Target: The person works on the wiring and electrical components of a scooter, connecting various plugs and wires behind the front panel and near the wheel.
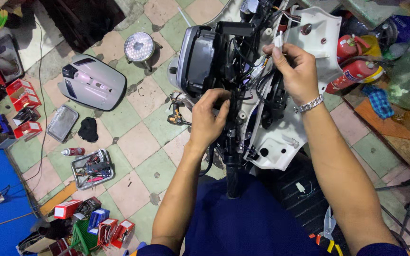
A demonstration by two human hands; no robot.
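Head: right hand [296, 71] pinches connector [278, 41]; left hand [208, 119] grips wiring [236, 61].

A: Packages? Red-and-white cartons [23, 94] stacked at nine o'clock, a similar one [28, 129] just below.

B: More at seven: a flat red box [67, 208], a blue box [97, 219], two red-white ones [118, 232]. Fire extinguishers [354, 71] at two carry pale labels.

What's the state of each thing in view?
Scooter front end: cover off, wiring exposed.
Right hand: pinching a white connector.
Left hand: grip closed on the black frame.
Grey body panel: removed, on the floor.
Round headlight: detached, on the floor.
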